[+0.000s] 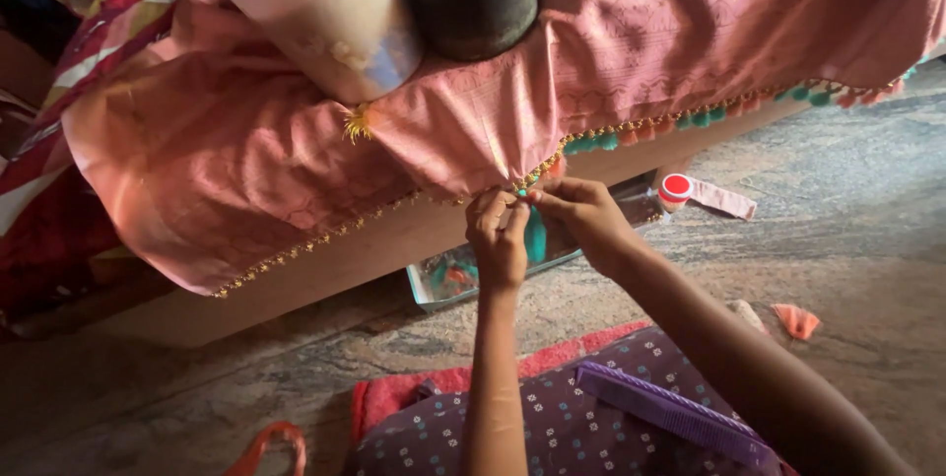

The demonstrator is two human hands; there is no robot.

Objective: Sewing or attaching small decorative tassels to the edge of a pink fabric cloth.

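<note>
At the bench edge, left hand [498, 235] and right hand [581, 212] both pinch a teal tassel [534, 236] on the pink cloth's [296, 151] hem; soft, light, best gripped at its knot.

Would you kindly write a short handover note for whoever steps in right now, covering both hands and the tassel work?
Left hand and right hand: both pinch the beaded edge of the pink cloth, a teal tassel hanging between them.
Things: cloth draped over a wooden ledge; purple comb on the lap; clear tray under the ledge.
Done: finished tassels line the edge to the right.
Left: the edge to the left shows beads only.
</note>
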